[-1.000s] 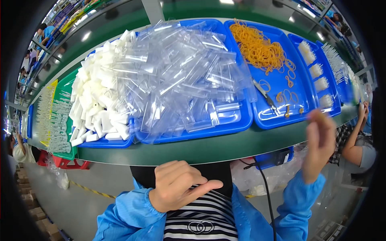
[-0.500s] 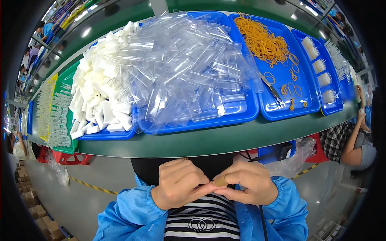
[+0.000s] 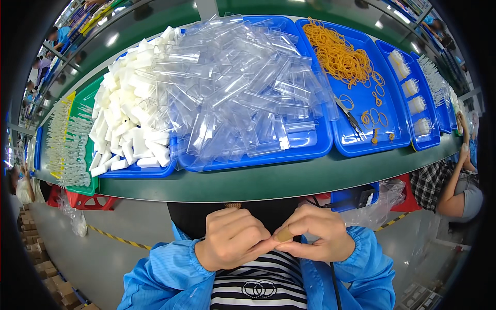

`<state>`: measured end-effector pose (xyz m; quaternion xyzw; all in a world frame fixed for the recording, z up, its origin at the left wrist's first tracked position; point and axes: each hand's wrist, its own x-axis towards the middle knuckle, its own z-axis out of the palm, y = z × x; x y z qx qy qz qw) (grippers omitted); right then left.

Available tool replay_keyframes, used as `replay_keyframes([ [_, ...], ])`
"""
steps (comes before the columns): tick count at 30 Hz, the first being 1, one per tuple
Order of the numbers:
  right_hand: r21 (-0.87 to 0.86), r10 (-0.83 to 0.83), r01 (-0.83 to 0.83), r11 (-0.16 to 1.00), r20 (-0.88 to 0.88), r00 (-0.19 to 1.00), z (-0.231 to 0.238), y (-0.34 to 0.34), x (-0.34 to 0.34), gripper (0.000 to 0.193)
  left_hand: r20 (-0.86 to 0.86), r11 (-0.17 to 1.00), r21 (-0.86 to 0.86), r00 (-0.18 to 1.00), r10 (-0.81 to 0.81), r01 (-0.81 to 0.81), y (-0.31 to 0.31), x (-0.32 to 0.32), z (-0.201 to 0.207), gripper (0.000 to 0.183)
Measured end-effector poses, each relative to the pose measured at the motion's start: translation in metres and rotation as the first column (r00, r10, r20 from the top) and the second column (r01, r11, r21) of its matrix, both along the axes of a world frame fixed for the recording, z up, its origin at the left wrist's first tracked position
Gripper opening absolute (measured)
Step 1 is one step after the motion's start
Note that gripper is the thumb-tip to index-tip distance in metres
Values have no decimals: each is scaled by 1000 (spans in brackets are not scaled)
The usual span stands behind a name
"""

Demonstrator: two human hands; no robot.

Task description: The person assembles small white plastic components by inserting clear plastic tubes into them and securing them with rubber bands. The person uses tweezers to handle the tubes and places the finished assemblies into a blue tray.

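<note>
Close in front of my striped shirt, my left hand point(image 3: 232, 238) and my right hand point(image 3: 316, 235) meet at the fingertips. The left fingers are curled in, with the thumb side reaching to the right fingertips. My right thumb and forefinger are pinched together against the left fingertips. A tan wrap, like a bandage or finger cover point(image 3: 284, 235), sits around the right forefinger's tip. Whatever may be between the fingertips is hidden. Both hands are below the near edge of the green table point(image 3: 243, 188), apart from the trays.
Across the table stand blue trays of white blocks point(image 3: 124, 111), clear plastic sleeves point(image 3: 248, 88) and orange rubber bands point(image 3: 338, 54) with tweezers point(image 3: 350, 118). Clear-tipped parts point(image 3: 77, 147) fill a green tray at left. White bundles point(image 3: 411, 87) lie at right, near another person's arm point(image 3: 457, 178).
Both hands stay almost in place, fingertips still together. The right fingers have shifted very slightly. The trays look unchanged.
</note>
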<state>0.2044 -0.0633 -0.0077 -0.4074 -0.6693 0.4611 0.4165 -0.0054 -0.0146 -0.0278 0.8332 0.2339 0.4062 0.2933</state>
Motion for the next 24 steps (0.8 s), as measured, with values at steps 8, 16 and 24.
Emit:
replay_keyframes([
  [8, 28, -3, 3, 1000, 26, 1000, -2, -1, 1, 21, -12, 1000, -10, 1000, -9, 9, -1, 1, 0, 25],
  [16, 76, 4, -6, 997, 19, 1000, -2, 2, 0, 19, -14, 1000, -19, 1000, -11, 11, 0, 0, 0, 24],
  [24, 217, -41, 9, 976, 143, 989, -2, 6, -2, 22, -26, 997, -73, 999, 33, -35, 5, 2, 4, 26],
])
